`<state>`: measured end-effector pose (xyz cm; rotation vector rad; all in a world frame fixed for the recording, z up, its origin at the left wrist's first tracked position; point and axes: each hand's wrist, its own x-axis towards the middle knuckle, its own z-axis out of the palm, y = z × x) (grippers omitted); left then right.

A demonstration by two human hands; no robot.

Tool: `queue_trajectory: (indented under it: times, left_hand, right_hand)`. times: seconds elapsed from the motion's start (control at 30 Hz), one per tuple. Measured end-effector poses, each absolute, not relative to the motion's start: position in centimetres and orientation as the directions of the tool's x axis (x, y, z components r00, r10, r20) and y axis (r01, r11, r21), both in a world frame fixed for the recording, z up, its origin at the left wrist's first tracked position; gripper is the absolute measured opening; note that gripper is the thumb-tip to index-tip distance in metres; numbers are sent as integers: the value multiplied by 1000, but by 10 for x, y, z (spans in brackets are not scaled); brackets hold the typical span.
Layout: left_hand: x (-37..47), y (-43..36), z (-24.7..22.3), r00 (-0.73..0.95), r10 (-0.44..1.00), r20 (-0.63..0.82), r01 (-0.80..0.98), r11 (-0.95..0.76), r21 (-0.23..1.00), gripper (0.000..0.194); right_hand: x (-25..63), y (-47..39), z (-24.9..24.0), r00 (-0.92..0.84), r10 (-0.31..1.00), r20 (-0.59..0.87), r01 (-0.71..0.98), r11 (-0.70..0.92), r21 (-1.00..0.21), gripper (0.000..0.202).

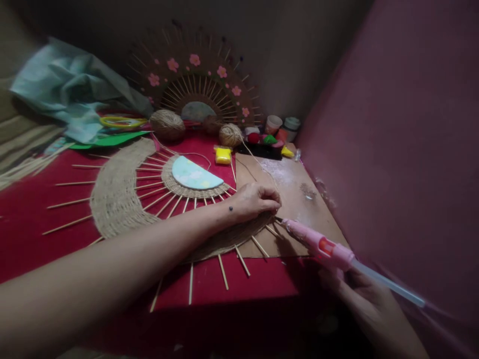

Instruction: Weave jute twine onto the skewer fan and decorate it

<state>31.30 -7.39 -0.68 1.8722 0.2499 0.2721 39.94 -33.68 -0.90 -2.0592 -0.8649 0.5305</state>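
My left hand [258, 201] pinches a strand of twine [276, 187] at the right end of a woven fan [114, 194]. The fan has a band of twine woven over thin wooden sticks, which stick out past its edge, and a pale blue half-round piece [196, 173] at its centre. My right hand [361, 291] is wrapped round a pink hot glue gun [318, 242], with a clear glue stick [389, 284] out of its back. The gun's nozzle is close to the twine beneath my left fingertips; whether they touch I cannot tell.
A cardboard sheet [322, 214] lies under the fan's right end on the red cloth [262, 284]. Twine balls [167, 124], a yellow packet [223, 155] and small cups [273, 123] stand behind. A flowered fan [194, 75] leans on the wall; a pink wall [404, 149] rises at right.
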Motion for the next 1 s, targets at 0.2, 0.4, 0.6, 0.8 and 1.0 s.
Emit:
queue_trajectory:
  times: [0.2, 0.4, 0.6, 0.8, 1.0]
  left_hand:
    - [313, -74, -6, 948, 311, 72, 37, -331, 943, 9]
    - [314, -71, -8, 950, 296, 99, 34, -413, 910, 11]
    - [314, -72, -9, 950, 294, 106, 27, -414, 910, 11]
    - [314, -72, -9, 950, 291, 117, 15, -414, 910, 10]
    - [311, -74, -5, 946, 310, 95, 42, -407, 912, 10]
  right_hand:
    - [398, -332, -9, 659, 745, -109, 376, -452, -809, 44]
    - [395, -327, -5, 666, 743, -65, 389, -420, -820, 48]
    - [394, -326, -8, 666, 739, -102, 304, -394, -867, 41]
    - [396, -330, -14, 678, 727, -105, 263, -374, -889, 38]
    - [396, -329, -18, 686, 721, -94, 222, -330, -918, 36]
